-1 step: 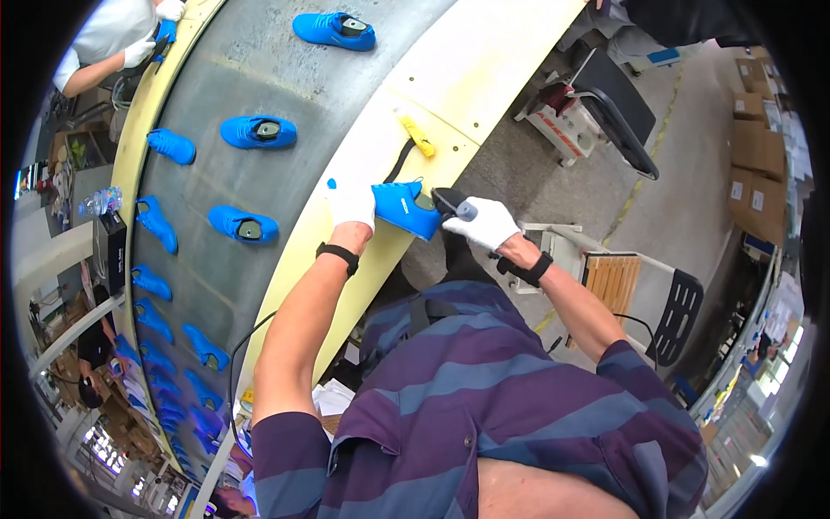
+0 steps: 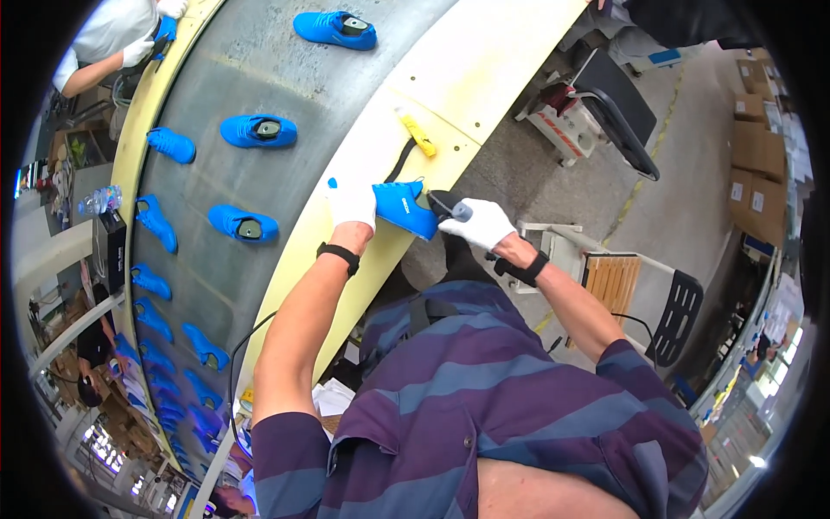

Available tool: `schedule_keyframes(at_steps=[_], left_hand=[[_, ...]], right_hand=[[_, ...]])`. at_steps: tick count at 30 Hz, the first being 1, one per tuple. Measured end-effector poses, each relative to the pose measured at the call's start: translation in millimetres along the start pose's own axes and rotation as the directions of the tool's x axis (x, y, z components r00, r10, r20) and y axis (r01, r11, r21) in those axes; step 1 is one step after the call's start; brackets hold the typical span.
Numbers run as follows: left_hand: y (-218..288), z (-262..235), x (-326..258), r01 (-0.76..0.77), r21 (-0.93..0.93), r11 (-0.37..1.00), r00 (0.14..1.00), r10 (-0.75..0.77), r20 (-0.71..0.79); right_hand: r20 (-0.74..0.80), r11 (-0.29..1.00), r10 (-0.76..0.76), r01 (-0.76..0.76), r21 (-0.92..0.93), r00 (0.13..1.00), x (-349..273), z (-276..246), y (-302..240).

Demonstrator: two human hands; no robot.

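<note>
The white-gloved right hand (image 2: 481, 225) has edged left, its fingers clasping 1 black, rounded tool with a grey cylindrical end (image 2: 443, 203), now slightly nearer the opening of 1 bright-blue lace-up shoe (image 2: 399, 210); contact is unclear. The white-gloved left hand (image 2: 352, 203) grips that shoe's front at the pale-yellow table's edge (image 2: 445, 82). Beyond, the grey belt (image 2: 303, 95) bears 3 blue shoes (image 2: 322, 28) in its upper near row; farther ones crowd past counting.

From my end I see white cloth gloves (image 2: 482, 225), a matt shoe (image 2: 401, 208), smooth counter (image 2: 413, 76), scuffed belt (image 2: 303, 95), wooden slats (image 2: 608, 281) and cardboard boxes (image 2: 755, 147).
</note>
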State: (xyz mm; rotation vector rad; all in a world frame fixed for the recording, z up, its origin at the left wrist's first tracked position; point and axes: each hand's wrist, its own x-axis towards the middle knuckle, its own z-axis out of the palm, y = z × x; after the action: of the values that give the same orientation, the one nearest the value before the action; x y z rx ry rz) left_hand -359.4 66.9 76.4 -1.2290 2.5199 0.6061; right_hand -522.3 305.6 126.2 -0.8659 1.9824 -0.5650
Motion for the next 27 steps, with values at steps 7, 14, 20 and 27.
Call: schedule_keyframes(at_steps=[7,14,20,27], left_hand=[[-6.5,15.9,1.5,-0.081,0.071,0.994,0.983,0.091,-0.157],[-10.1,25.1,3.6,-0.076,0.036,0.996,0.967,0.082,-0.242],[8.9,-8.6,-1.1,0.059,-0.187,0.981,0.998,-0.058,0.012],[0.7,6.3,-2.0,-0.078,0.001,0.997,0.983,0.077,-0.165]], right_hand=[[-0.032,0.996,0.052,-0.049,0.071,0.998,32.0,14.9,3.7],[-0.093,0.999,-0.011,0.014,0.033,0.996,48.3,6.8,2.3],[-0.123,0.983,0.048,-0.025,0.184,0.991,43.7,-11.0,16.3],[0.184,0.973,0.036,-0.076,0.220,0.982,17.1,-7.8,24.4]])
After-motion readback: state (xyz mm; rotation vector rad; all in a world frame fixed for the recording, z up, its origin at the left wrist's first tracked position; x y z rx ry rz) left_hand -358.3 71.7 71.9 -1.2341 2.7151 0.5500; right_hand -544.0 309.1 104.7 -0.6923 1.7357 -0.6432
